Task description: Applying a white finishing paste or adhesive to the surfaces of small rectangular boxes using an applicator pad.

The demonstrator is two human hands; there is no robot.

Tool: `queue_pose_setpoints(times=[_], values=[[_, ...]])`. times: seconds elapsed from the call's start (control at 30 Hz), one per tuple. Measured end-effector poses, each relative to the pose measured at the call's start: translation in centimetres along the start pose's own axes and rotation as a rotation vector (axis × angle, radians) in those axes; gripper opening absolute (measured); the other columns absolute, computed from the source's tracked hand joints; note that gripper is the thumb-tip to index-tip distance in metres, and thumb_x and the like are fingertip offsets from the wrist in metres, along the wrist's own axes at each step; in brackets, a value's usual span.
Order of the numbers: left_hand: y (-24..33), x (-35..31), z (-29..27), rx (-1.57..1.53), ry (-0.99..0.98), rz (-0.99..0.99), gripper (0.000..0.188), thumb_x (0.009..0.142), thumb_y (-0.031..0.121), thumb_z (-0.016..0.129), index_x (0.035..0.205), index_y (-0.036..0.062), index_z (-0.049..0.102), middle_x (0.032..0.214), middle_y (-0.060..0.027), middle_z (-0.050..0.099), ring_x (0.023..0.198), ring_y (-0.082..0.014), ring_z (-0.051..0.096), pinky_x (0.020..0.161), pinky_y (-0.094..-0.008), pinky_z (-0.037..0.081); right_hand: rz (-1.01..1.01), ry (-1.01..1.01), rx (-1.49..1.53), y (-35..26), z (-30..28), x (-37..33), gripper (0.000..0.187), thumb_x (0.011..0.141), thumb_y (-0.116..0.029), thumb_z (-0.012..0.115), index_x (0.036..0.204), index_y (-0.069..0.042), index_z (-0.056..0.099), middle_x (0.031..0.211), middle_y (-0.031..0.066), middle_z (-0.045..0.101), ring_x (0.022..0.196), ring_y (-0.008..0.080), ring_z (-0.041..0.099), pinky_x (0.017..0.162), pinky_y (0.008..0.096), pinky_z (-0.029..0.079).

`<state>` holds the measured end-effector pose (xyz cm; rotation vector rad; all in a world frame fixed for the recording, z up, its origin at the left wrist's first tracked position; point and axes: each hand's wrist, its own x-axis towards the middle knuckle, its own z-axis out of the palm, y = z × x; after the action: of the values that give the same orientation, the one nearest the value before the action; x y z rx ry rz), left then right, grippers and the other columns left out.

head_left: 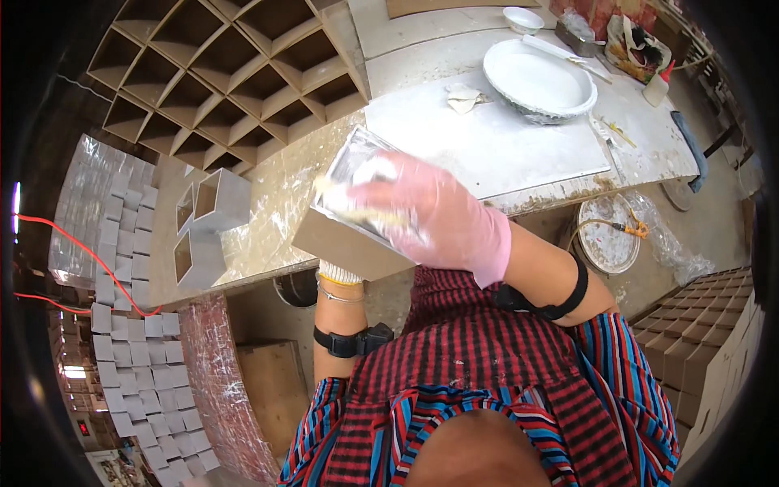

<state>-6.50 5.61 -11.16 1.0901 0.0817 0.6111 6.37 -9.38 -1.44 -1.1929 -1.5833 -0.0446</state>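
Observation:
A brown cardboard box [345, 242] is held up, tilted, over the front edge of the table, its upper face smeared with wet white paste. My left hand [339, 273], in a white knit glove, supports it from beneath; the box hides those fingers. Across the white face lies my right hand [430, 207] in a pink rubber glove, blurred by motion, its fingers closed round a pale yellow, paste-covered pad [377, 217] that looks like a sponge. A wide basin of white paste [540, 77] stands on the white board [430, 114] beyond.
Small open boxes [221, 199] stand at the table's left, below a large grid of square compartments [219, 77]. A crumpled cloth [466, 97], a small bowl [523, 19] and a red-tipped bottle [657, 85] lie farther back. A paste-streaked bucket [608, 235] is beyond the table's front edge.

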Motion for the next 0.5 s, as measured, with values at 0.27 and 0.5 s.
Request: queue_pose_setpoints(times=[0.27,0.5], values=[[-0.2,0.2,0.9,-0.072,0.048,-0.017,0.058,0.092,0.042,0.032,0.135,0.0037,0.027,0.133,-0.0184,0.037,0.119,-0.0333,0.04,0.101,-0.0451,0.032,0.334,-0.147,0.441,0.8,-2.8,0.2,0.039,0.075,-0.004,0.055,0.113,-0.007,0.058,0.108,0.0142,0.059,0.098,0.0265,0.057,0.087,0.0306,0.044],[-0.6,-0.1,0.6,-0.445,-0.117,-0.067,0.058,0.092,0.042,0.031,0.136,0.0036,0.026,0.133,-0.019,0.037,0.119,-0.0341,0.041,0.101,-0.0459,0.033,0.018,0.111,0.061,1.4,0.4,-0.8,0.033,0.071,-0.001,0.057,0.103,-0.009,0.061,0.102,0.0169,0.056,0.095,0.0342,0.054,0.085,0.0369,0.046]])
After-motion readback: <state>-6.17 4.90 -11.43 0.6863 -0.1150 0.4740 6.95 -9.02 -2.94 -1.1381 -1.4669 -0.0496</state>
